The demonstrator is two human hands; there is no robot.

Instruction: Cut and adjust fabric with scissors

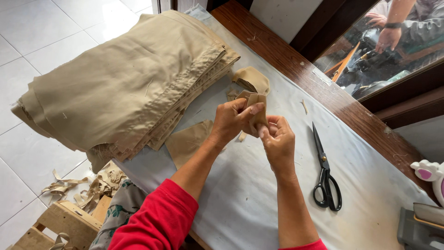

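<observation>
Both my hands meet above the white-covered table [259, 194], pinching one small folded piece of tan fabric [257, 101] between them. My left hand [233, 119] grips it from the left with thumb on top; my right hand [277, 139] holds its lower edge. A flat tan fabric piece [187, 141] lies on the table under my left wrist. Another small folded tan piece [252, 79] sits just beyond my hands. A thick stack of tan cloth [125, 78] fills the table's left end.
Black scissors [326, 178] lie shut to the right of my hands. A wooden ledge [323, 88] runs along the far edge. Fabric scraps [92, 185] litter the tiled floor beside a wooden crate [60, 224]. Another person's hands [384, 28] show beyond the window.
</observation>
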